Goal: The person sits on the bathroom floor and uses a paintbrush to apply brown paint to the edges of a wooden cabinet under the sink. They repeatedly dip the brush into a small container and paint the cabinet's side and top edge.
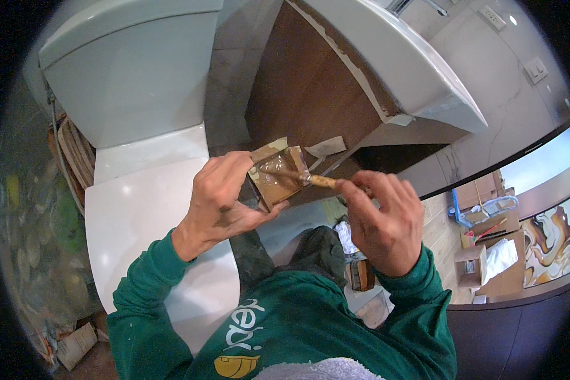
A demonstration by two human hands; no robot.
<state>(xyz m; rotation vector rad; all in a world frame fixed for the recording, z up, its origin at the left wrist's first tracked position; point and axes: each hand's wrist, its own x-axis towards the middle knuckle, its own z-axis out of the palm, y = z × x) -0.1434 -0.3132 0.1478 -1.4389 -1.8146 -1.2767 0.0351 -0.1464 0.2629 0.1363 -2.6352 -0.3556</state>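
My left hand (218,196) is closed around the side of a small, open, box-like container (277,193) with brownish inner walls and glossy wet stuff inside. In my right hand (386,218) is a paintbrush (323,182), pinched by its yellowish wooden handle. Its bristle end points left and reaches into the container; whether it touches the wet stuff, I cannot tell. Just beyond the container stands a brown wood-look cabinet (310,85) beneath a white washbasin (418,63). Pale, ragged tape or paper (354,66) runs along the cabinet's upper edge.
To the left, a white toilet (133,82) with its lid (139,196) down stands close to my left arm. A dark-edged mirror (519,152) at the right reflects cardboard boxes and a marbled panel. A dark counter-like surface (513,332) fills the lower right.
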